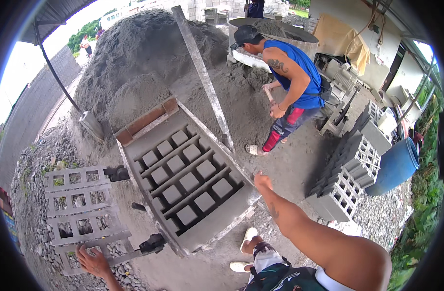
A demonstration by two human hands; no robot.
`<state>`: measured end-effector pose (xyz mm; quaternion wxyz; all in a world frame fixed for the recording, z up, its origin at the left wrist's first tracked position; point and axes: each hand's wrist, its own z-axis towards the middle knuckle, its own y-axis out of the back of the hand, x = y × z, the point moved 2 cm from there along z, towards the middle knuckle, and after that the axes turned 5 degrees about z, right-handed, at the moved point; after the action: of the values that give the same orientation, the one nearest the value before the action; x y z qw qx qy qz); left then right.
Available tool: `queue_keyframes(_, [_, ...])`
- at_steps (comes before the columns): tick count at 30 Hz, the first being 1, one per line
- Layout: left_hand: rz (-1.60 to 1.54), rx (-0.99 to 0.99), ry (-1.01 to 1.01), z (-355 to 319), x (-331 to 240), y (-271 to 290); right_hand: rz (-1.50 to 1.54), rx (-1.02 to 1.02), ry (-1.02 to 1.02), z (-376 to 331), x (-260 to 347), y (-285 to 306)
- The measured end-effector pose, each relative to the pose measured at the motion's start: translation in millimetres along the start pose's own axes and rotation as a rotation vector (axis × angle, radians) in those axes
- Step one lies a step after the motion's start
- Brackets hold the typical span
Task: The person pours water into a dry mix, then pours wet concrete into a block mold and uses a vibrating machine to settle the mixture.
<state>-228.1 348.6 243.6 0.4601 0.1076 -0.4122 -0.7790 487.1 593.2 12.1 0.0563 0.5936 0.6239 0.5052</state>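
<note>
On the gravel at lower left, the left hand [92, 262] lies palm down with its fingers spread over the near edge of a grey grid frame [83, 213], gripping nothing; the frame lies flat on the stones, its cells showing gravel through them, and a black handle [151, 244] sticks out at its right corner, just beside the hand. Near the middle, the right hand [263, 181] rests on the right rim of the block mould [188, 179]; whether its fingers curl round that rim or only press on it I cannot tell. The mould is a large grey steel box, tilted, with rows of square cores inside and a rusty brown plate along its far end. A long steel bar [202, 72] runs from the mould up across the sand pile [144, 53]. Beyond it another person [285, 82] in a blue sleeveless shirt and dark cap bends over a shovel in the sand. Stacked hollow blocks [350, 174] stand at right, beside a blue barrel [394, 167]. White sandals [246, 250] show at the bottom.
</note>
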Motion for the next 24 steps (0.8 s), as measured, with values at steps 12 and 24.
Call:
queue_keyframes(12, [-0.043, 0.014, 0.000, -0.1, 3.0, 3.3, -0.042, -0.024, -0.098, -5.6, 4.1, 2.7])
queue_keyframes(24, [0.026, 0.004, -0.013, -2.7, 8.8, -11.4, -0.039, 0.014, -0.077, -12.8, 4.9, 8.1])
